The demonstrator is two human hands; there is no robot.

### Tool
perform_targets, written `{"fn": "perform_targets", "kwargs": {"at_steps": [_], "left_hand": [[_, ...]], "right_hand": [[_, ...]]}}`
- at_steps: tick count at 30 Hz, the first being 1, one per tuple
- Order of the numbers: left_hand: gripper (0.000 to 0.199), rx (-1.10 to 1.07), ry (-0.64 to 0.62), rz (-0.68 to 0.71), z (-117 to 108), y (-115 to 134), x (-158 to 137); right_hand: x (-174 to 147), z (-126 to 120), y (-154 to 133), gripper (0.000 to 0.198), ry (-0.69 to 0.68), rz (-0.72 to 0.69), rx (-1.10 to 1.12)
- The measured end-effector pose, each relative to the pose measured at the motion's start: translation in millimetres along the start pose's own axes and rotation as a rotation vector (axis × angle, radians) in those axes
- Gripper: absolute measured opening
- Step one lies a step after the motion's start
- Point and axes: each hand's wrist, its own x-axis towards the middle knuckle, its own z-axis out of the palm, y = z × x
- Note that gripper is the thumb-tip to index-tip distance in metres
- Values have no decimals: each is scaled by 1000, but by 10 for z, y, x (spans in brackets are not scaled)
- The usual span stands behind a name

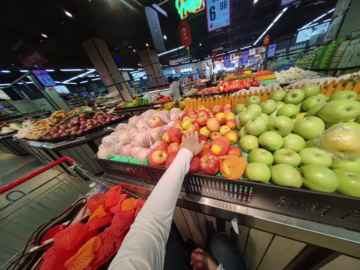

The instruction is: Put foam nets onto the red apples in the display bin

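The person's left hand (pixel 193 143) lies back-up over round red-and-yellow apples (pixel 213 124) in a black slotted plastic crate (pixel 265 197) along the front edge of the steel-trimmed worktop (pixel 258 218); whether its fingers hold one cannot be told. The right hand (pixel 203 262) hangs low before that edge, fingers loosely bent, any contents hidden. The apples sit between pale pink fruit in clear plastic (pixel 142 138) and glossy green apples (pixel 281 125). Drawing one from low in the heap could loosen others, rolling them over the crate's low front wall.
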Motion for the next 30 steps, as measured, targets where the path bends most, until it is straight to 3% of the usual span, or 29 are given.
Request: {"fn": "perform_targets", "kwargs": {"at_steps": [3, 5, 7, 9, 10, 12, 15, 18, 21, 24, 30], "left_hand": [[43, -267, 89, 24, -79, -160, -176], [42, -427, 285, 52, -114, -372, -454], [43, -485, 558, 81, -87, -673, -842], [44, -462, 687, -18, 16, -1055, -1286], [46, -421, 678, -108, 94, -1269, -1513], [48, -275, 534, -342, 289, -1712, -1960], [57, -11, 101, -774, 631, -2315, -2583], [63, 130, -170, -993, 962, -2740, -3095], [58, 159, -305, -1007, 1198, -2968, -3404], [51, 162, -324, -940, 1260, -3026, -3474], [56, 122, -85, -862, 924, -2908, -3271]], "right_hand": [[-80, -5, -66, 48, -16, 84, 108], [-152, -17, -109, 41, -35, 70, 130], [-207, -33, -131, 37, -70, 59, 155], [-230, -44, -129, 37, -99, 67, 183], [-229, -47, -121, 38, -106, 77, 193], [-213, -44, -99, 38, -109, 100, 197], [-182, -32, -70, 38, -97, 129, 180], [-173, -24, -67, 39, -73, 144, 163], [-176, -20, -77, 37, -70, 152, 157], [-151, -16, -58, 36, -47, 160, 132], [-44, -16, 34, 47, 1, 196, 71]]}}
